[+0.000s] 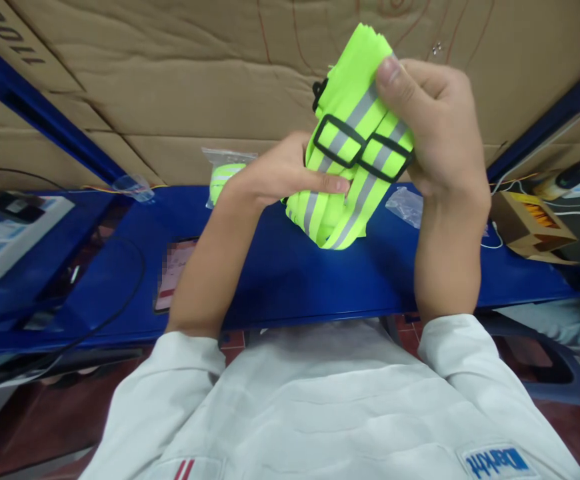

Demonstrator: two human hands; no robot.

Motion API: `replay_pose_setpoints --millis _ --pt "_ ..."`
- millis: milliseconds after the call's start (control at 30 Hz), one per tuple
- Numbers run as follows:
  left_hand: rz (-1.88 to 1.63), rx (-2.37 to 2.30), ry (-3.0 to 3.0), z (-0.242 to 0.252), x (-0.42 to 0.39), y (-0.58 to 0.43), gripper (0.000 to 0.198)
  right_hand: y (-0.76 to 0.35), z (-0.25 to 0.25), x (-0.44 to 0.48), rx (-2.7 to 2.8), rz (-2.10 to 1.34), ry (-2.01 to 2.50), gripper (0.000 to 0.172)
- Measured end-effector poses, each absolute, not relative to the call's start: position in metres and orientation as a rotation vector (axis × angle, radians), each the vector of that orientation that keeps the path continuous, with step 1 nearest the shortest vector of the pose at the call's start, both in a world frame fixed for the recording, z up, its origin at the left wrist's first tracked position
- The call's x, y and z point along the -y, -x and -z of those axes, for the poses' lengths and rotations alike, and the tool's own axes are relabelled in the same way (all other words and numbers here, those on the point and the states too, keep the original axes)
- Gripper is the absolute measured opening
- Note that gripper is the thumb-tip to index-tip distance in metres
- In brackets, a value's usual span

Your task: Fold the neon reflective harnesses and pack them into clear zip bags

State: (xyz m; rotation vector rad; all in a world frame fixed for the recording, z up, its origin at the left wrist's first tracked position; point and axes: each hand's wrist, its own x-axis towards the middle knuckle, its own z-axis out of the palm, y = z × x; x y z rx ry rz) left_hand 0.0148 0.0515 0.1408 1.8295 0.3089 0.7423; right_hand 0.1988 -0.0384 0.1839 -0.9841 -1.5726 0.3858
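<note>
1. Cardboard sheeting (195, 87) fills the upper frame behind a blue worktop (290, 280).
2. Folded fluorescent reflective strap bundle (327, 217): held clear of the worktop, centre to upper right of the frame, tilted, with grey reflective stripes facing the camera.
3. Right hand (440, 127): clamped round the bundle's upper right edge, thumb on the front, fingers behind.
4. Left hand (275, 173): pinches the bundle's lower half from the left, 1 digit pressed flat across the front.
5. 2 black slide buckles (346, 127) sit side by side across the straps.
6. Minor items: small cardboard box (530, 230) at right; bagged strap (225, 175) left of centre; clear bag (406, 205).

Assessment: the bundle looks light, soft and limp, and its layers could splay if released. Grip is best taken across the full stack just below the rigid buckles.
</note>
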Motion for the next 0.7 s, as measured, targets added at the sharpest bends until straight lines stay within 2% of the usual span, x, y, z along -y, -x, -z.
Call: replay_pose_setpoints --millis 100,267,467,600,700 --pt "-0.692 -0.279 -1.855 -0.144 -0.048 -0.015 0.053 -0.194 -0.181 0.033 1.483 -0.299 1.037 0.051" --pt "-0.638 -0.249 -1.657 -0.135 -0.057 -0.021 0.054 -0.205 -0.176 0.023 1.607 0.087 0.969 0.016" --pt "-0.556 -0.386 -1.892 -0.135 -0.077 -0.003 0.037 -0.221 -0.173 0.024 1.842 0.099 0.952 0.024" --pt "-0.67 -0.479 -2.09 -0.136 -0.085 -0.001 0.039 -0.222 -0.17 0.018 1.822 0.05 0.96 0.024" --pt "-0.655 -0.436 -1.954 -0.129 -0.084 -0.008 0.045 -0.223 -0.168 0.013 1.808 0.126 0.97 0.029"
